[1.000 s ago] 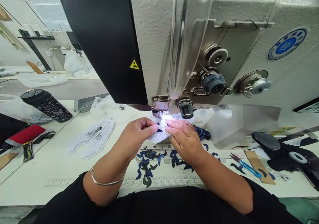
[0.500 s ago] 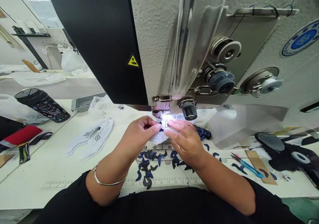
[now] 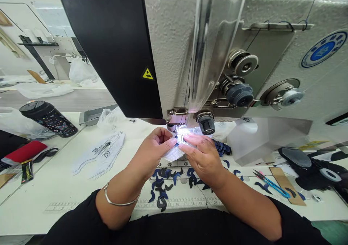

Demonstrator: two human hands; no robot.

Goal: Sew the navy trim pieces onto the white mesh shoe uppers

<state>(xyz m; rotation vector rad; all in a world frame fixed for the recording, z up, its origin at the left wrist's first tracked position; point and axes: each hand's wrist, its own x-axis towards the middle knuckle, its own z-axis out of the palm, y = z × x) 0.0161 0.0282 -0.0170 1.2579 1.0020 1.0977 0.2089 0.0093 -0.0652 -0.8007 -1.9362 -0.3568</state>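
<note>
Under the lit needle area of a sewing machine (image 3: 174,119) lies a white textured fabric piece (image 3: 174,154) with dark outlines. My left hand (image 3: 154,150) pinches its left edge between thumb and bent forefinger, beside a small dark blue patch (image 3: 176,140). My right hand (image 3: 203,156) rests on the fabric's right side, its fingers stretched out towards the needle. The needle tip is lost in the glare. Below both hands, several curved navy and black cutouts (image 3: 162,192) are scattered, and another heap of navy cutouts (image 3: 222,147) lies right of my right hand.
White cut pieces with an N mark (image 3: 106,152) lie left on the table. Farther left are a black tumbler (image 3: 50,118), a grey tray (image 3: 94,116) and a red roll (image 3: 25,152). Blue thread snips (image 3: 274,185) lie right, near a brown card strip (image 3: 288,187). A ruler scale (image 3: 185,203) runs along the front.
The view has tilted up slightly, so the machine's top shows. Both hands stay at the fabric near the needle, with only a slight shift of the fingers and fabric.
</note>
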